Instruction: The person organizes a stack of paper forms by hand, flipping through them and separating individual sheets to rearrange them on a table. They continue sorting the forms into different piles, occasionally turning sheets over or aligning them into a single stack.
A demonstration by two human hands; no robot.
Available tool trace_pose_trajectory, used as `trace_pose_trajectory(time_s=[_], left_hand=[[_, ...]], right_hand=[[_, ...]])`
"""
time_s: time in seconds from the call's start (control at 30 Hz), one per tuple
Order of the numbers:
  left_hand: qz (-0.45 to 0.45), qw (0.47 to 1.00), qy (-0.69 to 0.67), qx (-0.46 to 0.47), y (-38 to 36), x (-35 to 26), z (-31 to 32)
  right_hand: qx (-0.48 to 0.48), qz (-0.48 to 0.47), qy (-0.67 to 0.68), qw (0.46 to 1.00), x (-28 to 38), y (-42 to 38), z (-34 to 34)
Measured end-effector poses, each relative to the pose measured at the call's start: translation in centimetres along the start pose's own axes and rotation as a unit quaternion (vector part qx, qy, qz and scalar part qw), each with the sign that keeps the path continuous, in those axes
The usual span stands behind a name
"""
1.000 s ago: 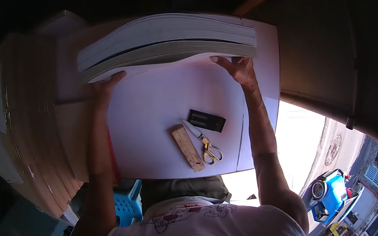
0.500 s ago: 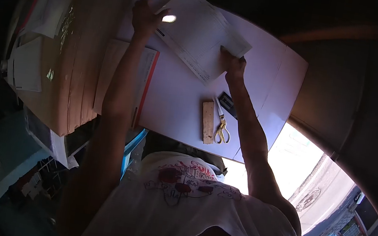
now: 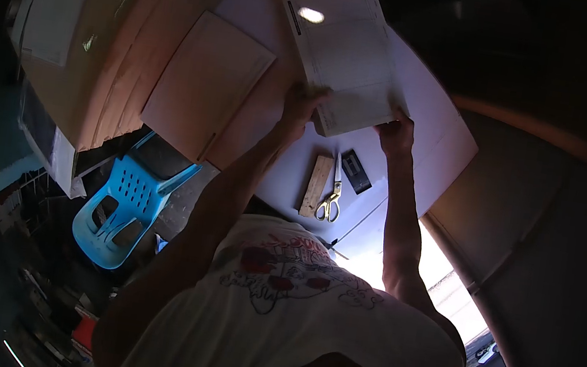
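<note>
A printed paper form (image 3: 349,56), perhaps a pad of several sheets, is held up over the white table (image 3: 437,121). A bright spot of light falls near its far left corner. My left hand (image 3: 301,109) grips the near left edge, thumb on top. At the near right corner, my right hand (image 3: 397,130) is closed on the same form. Below the form lie a wooden block (image 3: 316,185), scissors with gold-coloured handles (image 3: 329,202) and a black rectangular object (image 3: 356,172), all apart from my hands.
Another flat paper stack (image 3: 210,85) lies at the table's left side. Beyond it stands a large brown cardboard box (image 3: 140,49) with papers on it. A blue plastic chair (image 3: 130,198) is at the lower left. Bright daylight comes in at the right.
The form has turned more upright in view. My left hand has moved from its far left side to the near left edge. The view has shifted, and the blue chair shows more fully.
</note>
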State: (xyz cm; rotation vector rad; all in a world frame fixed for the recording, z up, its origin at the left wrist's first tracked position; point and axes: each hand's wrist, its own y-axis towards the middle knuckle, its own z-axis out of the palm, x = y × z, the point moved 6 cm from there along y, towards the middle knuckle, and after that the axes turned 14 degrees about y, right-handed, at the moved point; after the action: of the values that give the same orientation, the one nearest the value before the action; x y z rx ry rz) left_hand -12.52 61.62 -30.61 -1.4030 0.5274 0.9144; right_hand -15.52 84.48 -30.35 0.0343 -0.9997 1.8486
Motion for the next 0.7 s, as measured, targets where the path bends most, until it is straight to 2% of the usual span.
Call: trace_pose_trajectory(time_s=[0.1, 0.13, 0.17, 0.2, 0.23, 0.27, 0.3, 0.33, 0.37, 0.4, 0.43, 0.5, 0.53, 0.63, 0.67, 0.7], left_hand=[[0.083, 0.988, 0.130, -0.008, 1.4, -0.5, -0.4], [0.117, 0.975, 0.186, -0.006, 2.1, -0.9, -0.3], [0.114, 0.972, 0.206, -0.001, 2.8, -0.6, -0.5], [0.113, 0.968, 0.225, 0.004, 3.6, -0.4, -0.8], [0.115, 0.963, 0.245, 0.010, 4.5, -0.6, -1.2], [0.113, 0.944, 0.309, -0.003, 5.0, -1.3, -1.5], [0.100, 0.943, 0.318, 0.024, 5.1, -1.7, -1.8], [0.088, 0.940, 0.326, 0.051, 5.1, -3.4, -1.8], [0.078, 0.937, 0.331, 0.076, 5.1, -5.5, -1.3], [0.004, 0.965, 0.258, 0.039, 4.4, -7.2, -1.4], [-0.024, 0.974, 0.216, 0.063, 5.4, -7.4, -1.3], [-0.081, 0.983, 0.128, 0.107, 8.9, -7.7, -1.4], [-0.048, 0.969, 0.211, 0.121, 10.3, -7.4, -1.4], [-0.003, 0.895, 0.444, 0.048, 10.3, -7.7, -0.8], [0.066, 0.859, 0.507, 0.008, 9.4, -7.9, -0.1], [0.137, 0.814, 0.563, -0.031, 7.7, -7.8, 0.9]], right_hand=[[0.073, 0.053, -0.092, 0.992, 3.7, 4.4, -2.0], [0.086, 0.106, -0.174, 0.975, 4.3, 5.6, -1.6], [0.100, 0.158, -0.253, 0.949, 5.0, 6.7, -1.2], [0.063, 0.140, -0.349, 0.924, 5.5, 9.4, -3.0], [0.067, 0.114, -0.408, 0.903, 5.5, 9.4, -2.8], [0.070, 0.088, -0.465, 0.878, 5.0, 9.2, -1.6], [0.071, 0.061, -0.521, 0.848, 4.5, 9.1, -0.1], [0.097, 0.017, -0.515, 0.851, 4.3, 6.6, 3.1], [0.078, -0.109, -0.634, 0.762, 3.9, 6.7, 2.8], [0.018, -0.146, -0.670, 0.727, 3.5, 4.8, 4.0], [-0.043, -0.178, -0.702, 0.689, 2.6, 2.2, 5.7], [-0.103, -0.198, -0.731, 0.644, 1.1, -0.5, 7.6], [-0.106, -0.220, -0.746, 0.620, 0.5, -0.9, 7.6], [-0.071, -0.167, -0.512, 0.839, 2.2, 3.6, 3.5], [0.004, -0.007, -0.321, 0.947, 2.9, 4.8, 3.8], [0.027, 0.064, -0.310, 0.948, 3.5, 6.8, 2.8]])
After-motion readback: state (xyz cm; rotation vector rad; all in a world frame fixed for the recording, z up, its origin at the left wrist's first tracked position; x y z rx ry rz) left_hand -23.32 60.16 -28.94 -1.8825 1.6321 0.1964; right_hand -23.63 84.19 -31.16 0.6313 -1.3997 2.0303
